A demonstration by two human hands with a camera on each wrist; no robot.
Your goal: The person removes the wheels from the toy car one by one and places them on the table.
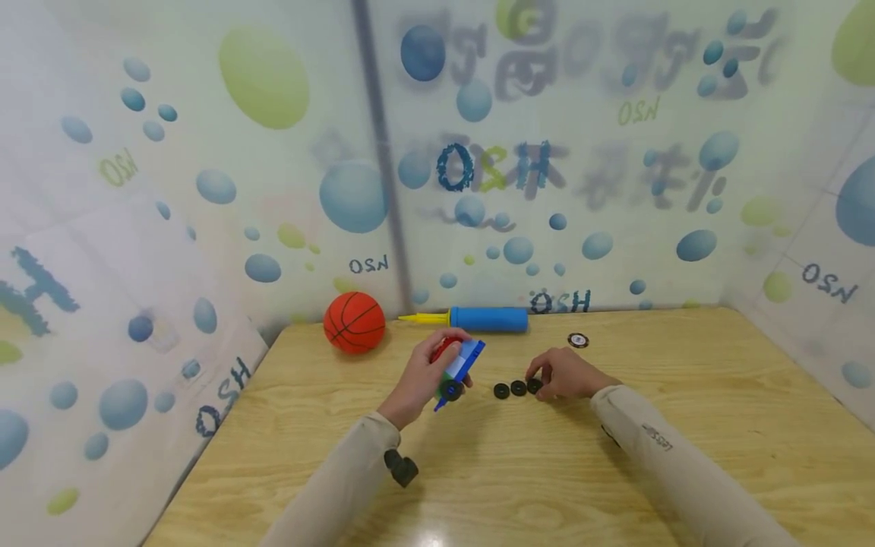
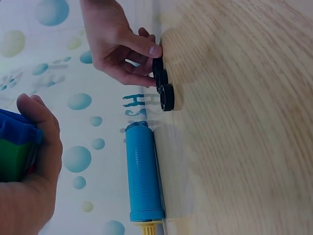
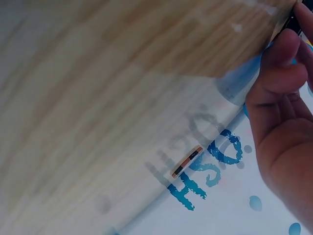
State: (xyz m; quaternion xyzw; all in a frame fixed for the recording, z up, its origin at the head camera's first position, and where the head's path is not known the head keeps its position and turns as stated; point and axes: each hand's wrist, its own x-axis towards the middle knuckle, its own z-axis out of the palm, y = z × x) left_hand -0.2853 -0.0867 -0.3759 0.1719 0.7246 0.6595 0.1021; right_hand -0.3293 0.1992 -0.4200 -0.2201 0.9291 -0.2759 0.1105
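Observation:
In the head view my left hand grips a toy vehicle in blue, green, red and white, raised over the table. A black wheel sits on its near side. Three loose black wheels lie in a row on the table, among them the left one and the middle one. Thumb and finger of my right hand pinch the rightmost wheel. The left wrist view has the toy's blue and green body at its edge, partly hidden by the fingers.
An orange basketball stands at the table's back left. A blue hand pump with a yellow nozzle lies along the back wall. Right of it is a round black-and-white chip. Printed curtains border the wooden table.

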